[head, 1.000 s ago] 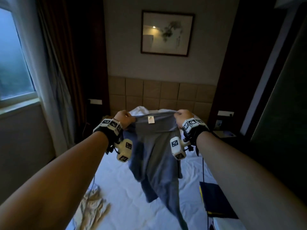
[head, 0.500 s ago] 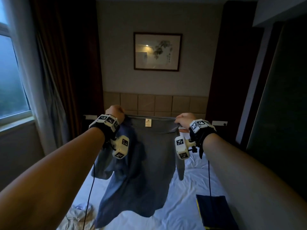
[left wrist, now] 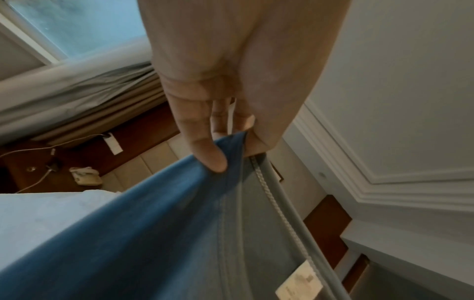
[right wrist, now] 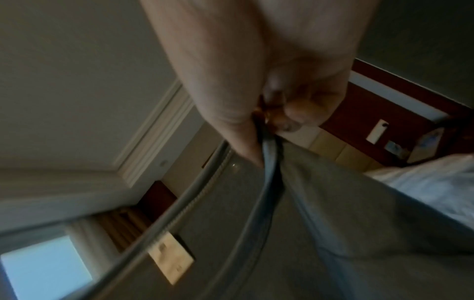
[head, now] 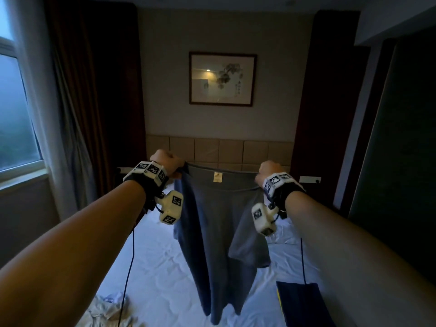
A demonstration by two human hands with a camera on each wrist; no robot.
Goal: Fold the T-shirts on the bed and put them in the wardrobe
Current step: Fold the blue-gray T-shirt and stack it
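Both hands had risen and spread wider than a second before, drawing the collar taut. Left hand [head: 168,161] and right hand [head: 269,171] each had fingers [left wrist: 205,146] clamped on one blue T-shirt [head: 219,227], hanging above the bed [head: 160,267]. One beige garment [head: 103,312] and one dark folded item [head: 304,303] lay on it. Only the wrist views showed the pinching fingertips.

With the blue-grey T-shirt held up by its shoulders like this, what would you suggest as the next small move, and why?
Probably lower the blue-grey T-shirt flat onto the white bed sheet. The left hand and right hand each pinch a shoulder beside the collar, so it hangs stretched and clear of the bed; it likely needs a flat surface before any fold.
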